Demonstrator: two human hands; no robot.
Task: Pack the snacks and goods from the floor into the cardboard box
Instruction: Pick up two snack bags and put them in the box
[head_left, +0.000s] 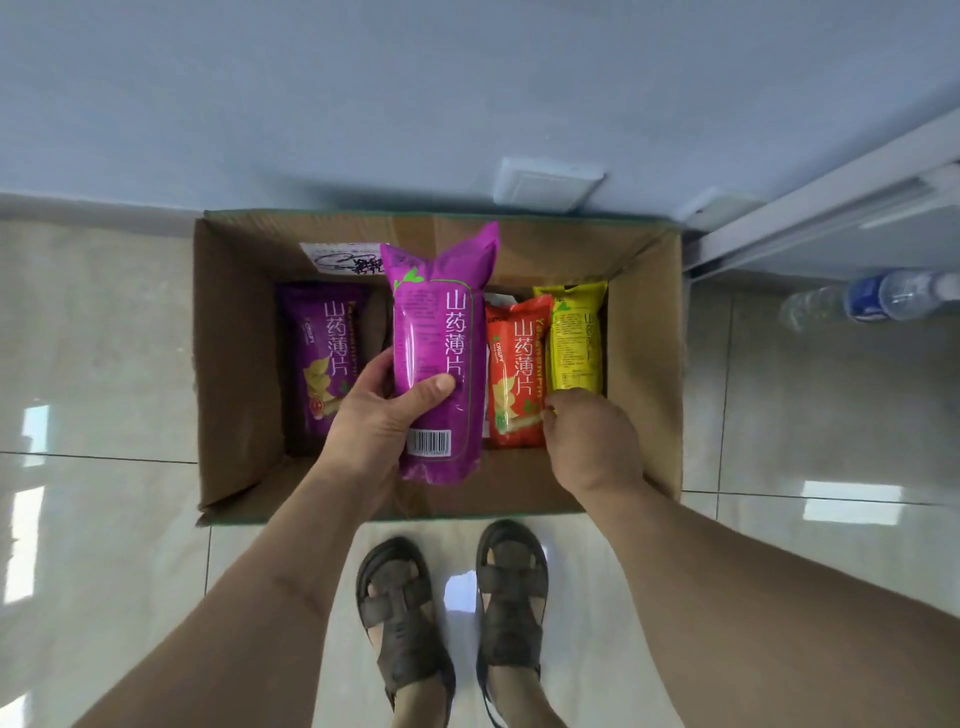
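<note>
An open cardboard box stands on the tiled floor against the wall. My left hand grips a bright purple snack bag and holds it above the middle of the box. Inside lie a dark purple bag at the left, an orange bag and a yellow bag at the right. My right hand reaches into the box, its fingers curled at the near edges of the orange and yellow bags; the fingertips are hidden.
A plastic water bottle lies on the floor to the right of the box, by a white door frame. A wall socket plate sits just behind the box. My sandalled feet stand right in front of it.
</note>
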